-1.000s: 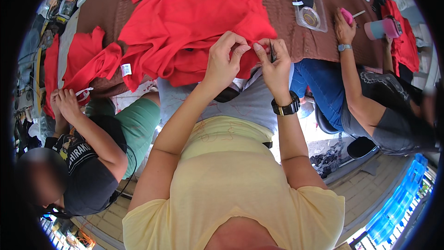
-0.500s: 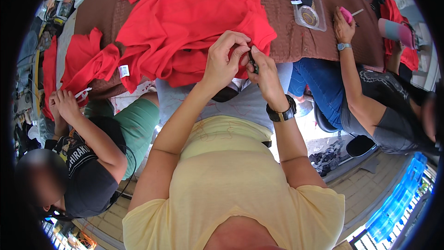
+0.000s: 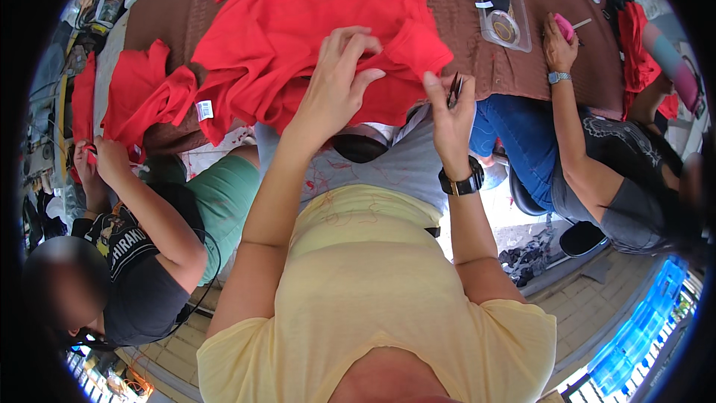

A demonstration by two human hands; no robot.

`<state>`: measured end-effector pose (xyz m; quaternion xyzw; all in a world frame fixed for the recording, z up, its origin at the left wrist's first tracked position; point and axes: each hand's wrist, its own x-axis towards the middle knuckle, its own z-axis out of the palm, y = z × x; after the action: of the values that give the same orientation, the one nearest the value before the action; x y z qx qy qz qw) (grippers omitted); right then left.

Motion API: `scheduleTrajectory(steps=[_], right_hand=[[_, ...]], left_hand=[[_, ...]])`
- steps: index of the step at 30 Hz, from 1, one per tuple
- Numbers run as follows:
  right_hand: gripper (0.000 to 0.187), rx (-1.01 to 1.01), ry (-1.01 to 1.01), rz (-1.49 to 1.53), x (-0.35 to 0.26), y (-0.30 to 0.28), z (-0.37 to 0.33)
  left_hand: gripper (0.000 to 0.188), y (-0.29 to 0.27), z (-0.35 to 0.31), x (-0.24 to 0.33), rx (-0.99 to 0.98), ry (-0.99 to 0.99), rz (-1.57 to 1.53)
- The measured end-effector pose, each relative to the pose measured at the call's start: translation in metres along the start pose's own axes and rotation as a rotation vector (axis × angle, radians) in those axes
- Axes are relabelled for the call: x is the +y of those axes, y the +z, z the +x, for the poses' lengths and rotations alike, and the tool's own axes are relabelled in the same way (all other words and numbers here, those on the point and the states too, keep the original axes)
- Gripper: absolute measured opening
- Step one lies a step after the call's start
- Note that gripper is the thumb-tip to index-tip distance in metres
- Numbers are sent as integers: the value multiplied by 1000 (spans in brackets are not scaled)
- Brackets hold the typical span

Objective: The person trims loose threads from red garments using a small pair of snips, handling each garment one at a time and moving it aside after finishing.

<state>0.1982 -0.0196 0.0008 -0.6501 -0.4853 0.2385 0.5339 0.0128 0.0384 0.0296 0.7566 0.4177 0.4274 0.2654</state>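
Observation:
A large red cloth garment (image 3: 268, 37) lies in folds in front of me, its near edge hanging over the table's edge. Just above it is my left hand (image 3: 335, 86), fingers spread and loosely curled, with nothing visible in it. To its right, my right hand (image 3: 452, 123) is closed around small dark thread snips (image 3: 454, 91), whose pointed blades stick up between thumb and fingers. The snips are beside the garment's right edge, apart from it. Loose red threads (image 3: 358, 175) lie on my lap and the hem of my yellow shirt.
The brown quilted table cover (image 3: 477, 67) spreads beneath the garment. A clear plastic tray (image 3: 528, 37) with a tape roll (image 3: 506, 27) stands at right. One person's hand (image 3: 559, 48) there holds a pink object (image 3: 564, 27). At left, another person's hands (image 3: 108, 160) handle red cloth (image 3: 145, 97).
My hands have parted: the left moved up and left and opened, while the right drew right with the snips. The left person's hands moved slightly down.

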Motion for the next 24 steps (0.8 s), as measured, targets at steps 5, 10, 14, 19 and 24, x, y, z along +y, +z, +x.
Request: scheduleTrajectory(steps=[5,10,14,19,24], right_hand=[[29,-83,-187,210,-2,23,16],[16,-137,-47,227,-10,5,31],[17,-162,-30,236,-13,3,42],[18,-196,71,256,-15,10,43],[17,-193,114,303,-10,15,47]], left_hand=[[12,25,16,-29,-131,7,-218],[4,24,7,-27,-73,-78,-404],[2,17,-2,-21,-79,-226,-642],[8,17,-4,-25,-92,-385,-798],[24,26,-5,-23,-70,-228,-584]])
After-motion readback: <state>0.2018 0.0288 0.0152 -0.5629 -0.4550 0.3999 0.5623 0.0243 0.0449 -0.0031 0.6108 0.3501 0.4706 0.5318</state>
